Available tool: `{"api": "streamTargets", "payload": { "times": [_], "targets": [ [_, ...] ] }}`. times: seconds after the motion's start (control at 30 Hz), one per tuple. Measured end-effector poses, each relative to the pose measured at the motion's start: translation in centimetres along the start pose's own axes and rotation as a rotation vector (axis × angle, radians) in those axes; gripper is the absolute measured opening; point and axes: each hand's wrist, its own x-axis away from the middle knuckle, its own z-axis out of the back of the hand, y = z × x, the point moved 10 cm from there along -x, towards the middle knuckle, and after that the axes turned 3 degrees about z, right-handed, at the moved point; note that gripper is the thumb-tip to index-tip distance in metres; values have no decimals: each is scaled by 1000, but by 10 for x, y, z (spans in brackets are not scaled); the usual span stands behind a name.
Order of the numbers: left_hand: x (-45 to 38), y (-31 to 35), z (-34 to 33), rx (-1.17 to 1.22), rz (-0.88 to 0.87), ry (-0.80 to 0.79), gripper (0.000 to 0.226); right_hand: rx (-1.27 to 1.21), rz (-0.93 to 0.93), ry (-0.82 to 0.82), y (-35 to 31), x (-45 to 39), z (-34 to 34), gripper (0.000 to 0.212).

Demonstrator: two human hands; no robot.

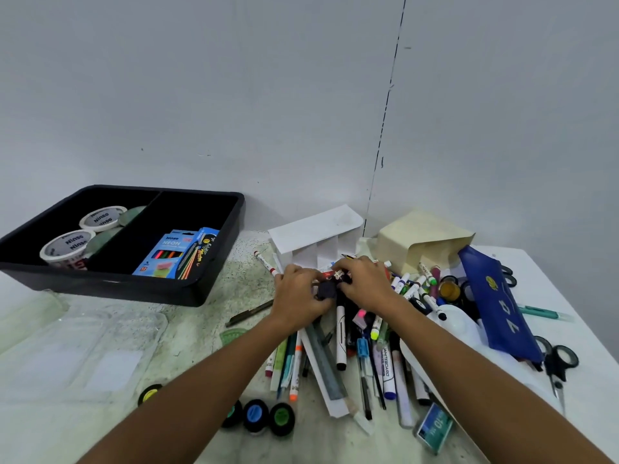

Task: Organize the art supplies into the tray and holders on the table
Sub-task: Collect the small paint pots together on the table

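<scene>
From the head view, both hands work at the far end of the pen heap [361, 333], right in front of the white holder [315, 239]. The left hand [301, 296] has its fingers curled over a dark round lump [326, 290]; what the lump is cannot be told. The right hand [363, 284] pinches small items at its fingertips, too blurred to name. The supplies sit mostly in that heap, centre-right on the table [582, 380]; the black tray [187, 289] lies far left.

Risks, as I judge them: the pens are stacked loosely and crosswise, so pulling one out could roll others off the near edge. The beige bag [422, 239] lies tipped on its side and could spill. The scissors [557, 363] at the right lie close to the table edge, and a forearm sweep could knock them off. The paint pots [256, 415] near the left arm could be nudged.

Readable writing: "Ninso" on the two tape rolls [72, 246] in the tray's left compartment; "Ninso NEON" on the pencil box [167, 254] in the right compartment; "WHITEBOARD" on a marker [387, 370]. The blue pouch [499, 303] bears a logo and letters I cannot read.
</scene>
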Motion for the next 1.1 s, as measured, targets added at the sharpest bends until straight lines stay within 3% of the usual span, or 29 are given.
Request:
{"api": "streamTargets", "payload": {
  "times": [0.1,0.23,0.37,0.53,0.73,0.87,1.1],
  "targets": [
    [3,-4,23,363,48,16,35,-309,11,131,0,4,15,38],
    [11,-11,52,594,47,-36,36,-618,28,165,-19,17,25,41],
    [29,-35,85,600,88,-64,49,-903,-8,50,-50,30,12,46],
    [64,-59,127,561,107,-105,46,-1176,-3,-54,-103,51,-11,32],
    [113,-86,165,376,80,-264,40,-1072,146,-267,-183,77,-42,32],
    [148,-102,175,155,-18,-382,39,-819,321,-396,-233,99,-58,35],
    [189,-111,168,37,-250,-452,44,-342,569,-376,-277,128,-78,38]
  ]
}}
